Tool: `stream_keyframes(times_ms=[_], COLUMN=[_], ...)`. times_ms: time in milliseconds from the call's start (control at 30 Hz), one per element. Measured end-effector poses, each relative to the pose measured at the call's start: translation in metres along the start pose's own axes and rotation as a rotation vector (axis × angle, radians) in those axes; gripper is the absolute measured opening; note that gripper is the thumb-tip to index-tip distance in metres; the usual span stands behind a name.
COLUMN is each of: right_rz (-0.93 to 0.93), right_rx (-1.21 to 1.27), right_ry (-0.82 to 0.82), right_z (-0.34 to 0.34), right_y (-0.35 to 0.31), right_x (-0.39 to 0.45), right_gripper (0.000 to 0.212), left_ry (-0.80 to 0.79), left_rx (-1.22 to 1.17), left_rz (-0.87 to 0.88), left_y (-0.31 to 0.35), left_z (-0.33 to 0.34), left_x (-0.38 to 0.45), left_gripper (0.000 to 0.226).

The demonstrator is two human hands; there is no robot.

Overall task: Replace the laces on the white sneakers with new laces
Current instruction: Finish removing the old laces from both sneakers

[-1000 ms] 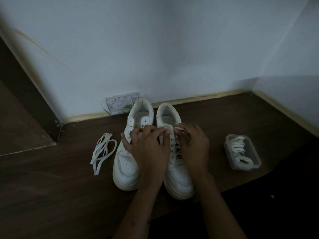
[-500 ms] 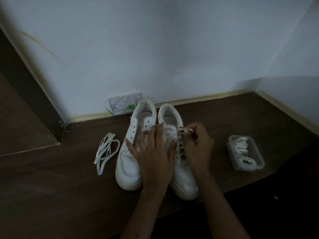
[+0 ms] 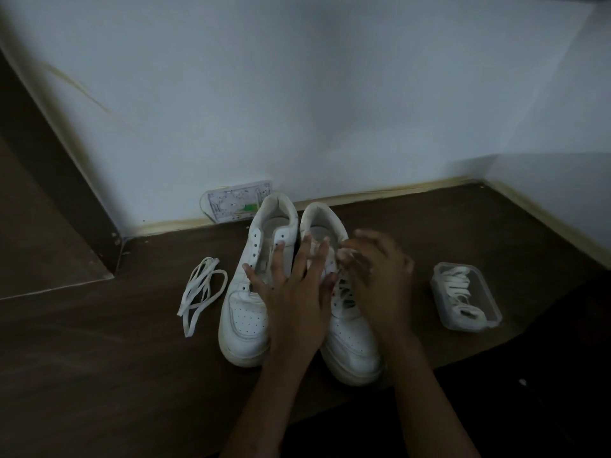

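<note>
Two white sneakers stand side by side, toes toward me. The left sneaker (image 3: 243,314) has bare eyelets. The right sneaker (image 3: 355,347) still carries a lace (image 3: 345,290) across its lower eyelets. My left hand (image 3: 294,292) lies over both shoes with straight, spread fingers that press on the tongues. My right hand (image 3: 377,279) is blurred over the right sneaker's upper eyelets and seems to pinch a white bit of the lace near its thumb.
A loose white lace (image 3: 201,292) lies on the dark wooden floor (image 3: 99,358) left of the shoes. A clear plastic box (image 3: 489,320) with coiled white laces sits to the right. A printed card (image 3: 231,203) leans against the wall behind.
My left hand has straightened and spread its fingers over the shoes. My right hand has shifted slightly right and up at the right sneaker's eyelets, now blurred.
</note>
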State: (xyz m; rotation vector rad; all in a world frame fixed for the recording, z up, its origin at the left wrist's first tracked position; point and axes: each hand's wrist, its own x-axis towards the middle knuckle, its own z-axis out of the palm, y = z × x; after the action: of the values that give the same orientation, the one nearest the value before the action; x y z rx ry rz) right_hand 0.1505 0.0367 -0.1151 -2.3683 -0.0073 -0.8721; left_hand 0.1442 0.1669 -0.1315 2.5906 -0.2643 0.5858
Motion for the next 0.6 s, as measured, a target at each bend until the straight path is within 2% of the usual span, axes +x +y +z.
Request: stream_keyframes(times_ms=[67, 167, 267, 367, 467, 600], right_rz=[-0.022, -0.007, 0.233, 0.35, 0.282, 0.053], right_rx=[0.027, 0.153, 0.388, 0.398, 0.361, 0.238], right_ry=[-0.032, 0.033, 0.202, 0.291, 0.255, 0.015], right_z=[0.005, 0.007, 0.002, 0.005, 0.005, 0.003], right_y=[-0.003, -0.001, 0.004, -0.001, -0.003, 0.006], right_x=[-0.002, -0.001, -0.001, -0.002, -0.001, 0.002], right_gripper=[0.02, 0.02, 0.006, 0.005, 0.005, 0.02], left_ry=[-0.036, -0.043, -0.032, -0.024, -0.03, -0.04], left_rx=[0.002, -0.028, -0.068, -0.09, -0.074, -0.033], left_rz=[0.009, -0.013, -0.019, -0.017, -0.017, 0.006], left_y=[-0.002, -0.001, 0.001, 0.001, 0.001, -0.002], left_z=[-0.001, -0.004, -0.006, -0.007, -0.007, -0.007], left_x=[0.004, 0.006, 0.006, 0.007, 0.008, 0.011], left_gripper=[0.051, 0.048, 0.048, 0.047, 0.049, 0.052])
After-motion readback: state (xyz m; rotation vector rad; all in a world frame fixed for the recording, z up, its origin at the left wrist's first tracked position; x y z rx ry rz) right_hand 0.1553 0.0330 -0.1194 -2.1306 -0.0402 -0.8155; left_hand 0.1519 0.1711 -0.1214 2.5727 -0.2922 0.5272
